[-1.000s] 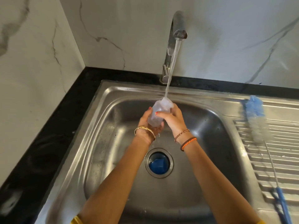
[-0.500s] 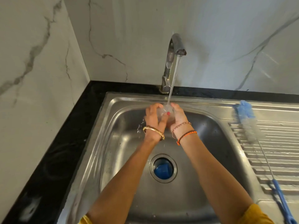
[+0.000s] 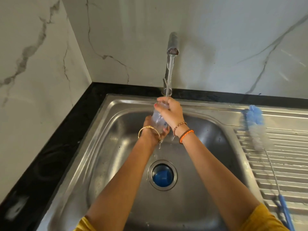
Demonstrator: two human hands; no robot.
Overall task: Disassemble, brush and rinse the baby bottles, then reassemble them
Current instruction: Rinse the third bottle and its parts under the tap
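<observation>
White marble-look wall panels with grey veins meet in a corner behind a black stone counter (image 3: pixel 55 157), and a stainless steel sink (image 3: pixel 106 147) is set into it with a ribbed drainboard (image 3: pixel 283 164) on its right side. From my remote seat I see both forearms reach forward over the basin. The left hand (image 3: pixel 152 129) cups the base of a clear plastic baby bottle (image 3: pixel 158 118) from below, its fingers curled round the bottom. The right hand (image 3: pixel 171 112) wraps over the bottle's upper end, fingers and thumb curled round the neck, wrist bent downward. The bottle stands nearly upright, tilted slightly, right under the chrome tap (image 3: pixel 172 47), whose thin stream of water (image 3: pixel 169 77) lands at the right hand's knuckles; drops fall below the left wrist. A gold bangle (image 3: pixel 148 129) sits on the left wrist, a bead string and an orange braided band (image 3: pixel 185 135) on the right. A blue plug (image 3: pixel 162 175) sits in the round drain. On the drainboard lies a bottle brush (image 3: pixel 257 130) with a blue sponge tip, pale bristles, a wire stem and a blue handle.

Half a second ago both hands were pressed together round the bottle, side by side; now the right one is above and the left below, and more of the bottle shows.
</observation>
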